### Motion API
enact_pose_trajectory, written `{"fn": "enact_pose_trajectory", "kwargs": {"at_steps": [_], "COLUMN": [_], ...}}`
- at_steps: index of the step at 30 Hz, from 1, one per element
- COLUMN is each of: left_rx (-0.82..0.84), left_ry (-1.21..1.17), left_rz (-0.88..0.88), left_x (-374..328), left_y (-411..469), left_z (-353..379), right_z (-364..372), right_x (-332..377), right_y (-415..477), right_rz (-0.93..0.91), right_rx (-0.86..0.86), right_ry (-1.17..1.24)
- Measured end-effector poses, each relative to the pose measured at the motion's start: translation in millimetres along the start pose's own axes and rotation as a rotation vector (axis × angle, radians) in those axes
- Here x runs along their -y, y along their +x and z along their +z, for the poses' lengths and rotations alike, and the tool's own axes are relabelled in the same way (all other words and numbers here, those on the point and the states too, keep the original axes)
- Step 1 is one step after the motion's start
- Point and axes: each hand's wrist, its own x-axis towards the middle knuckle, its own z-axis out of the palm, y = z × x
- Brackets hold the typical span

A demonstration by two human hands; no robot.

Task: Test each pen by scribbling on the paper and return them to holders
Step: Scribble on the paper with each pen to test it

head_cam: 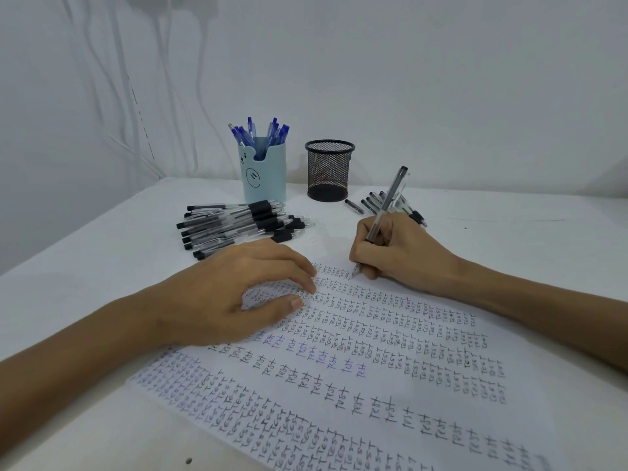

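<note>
A white sheet of paper [390, 379] covered in rows of the word "test" lies slanted on the table. My right hand [401, 253] grips a clear black pen [387, 205], its tip touching the paper's far edge. My left hand [238, 294] rests on the paper's left part with fingers spread. A pile of black pens [238, 226] lies behind my left hand. A light blue holder [265, 178] stands at the back with several blue pens [258, 134] in it. Beside it stands a black mesh holder [329, 171]; no pens show above its rim.
A smaller group of black pens [377, 202] lies behind my right hand, near the mesh holder. The white table [85, 266] meets a white wall at the back. Its left edge runs diagonally at the far left.
</note>
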Motion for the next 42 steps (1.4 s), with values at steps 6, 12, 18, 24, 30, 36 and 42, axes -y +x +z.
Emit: {"fn": "enact_pose_trajectory", "kwargs": {"at_steps": [6,12,18,24,30,36,42], "left_rx": [0.002,0.002,-0.004,-0.008,-0.082,-0.266,-0.267], "left_ry": [0.011,0.009,0.005,0.008,0.062,0.237,0.248], "left_rz": [0.001,0.000,0.001,0.005,-0.022,-0.216,-0.309], "left_x": [1.0,1.8,2.3,2.9,4.5,24.5,35.4], "left_y": [0.4,0.4,0.0,0.1,-0.7,-4.2,-7.2], "left_z": [-0.2,0.1,0.5,1.2,1.2,-4.1,-3.5], "right_z": [0.5,0.5,-0.3,0.2,0.0,-2.7,-4.0], "right_x": [0.2,0.2,0.4,-0.7,2.6,1.5,-2.3], "right_y": [0.2,-0.5,-1.1,-0.6,1.8,5.9,5.3], "right_rz": [0.013,0.007,0.033,0.033,0.135,0.203,0.126], "right_rx": [-0.018,-0.024,-0.037,-0.054,-0.118,-0.135,-0.123], "right_ry": [-0.011,-0.033,-0.011,-0.021,0.107,0.357,0.400]}}
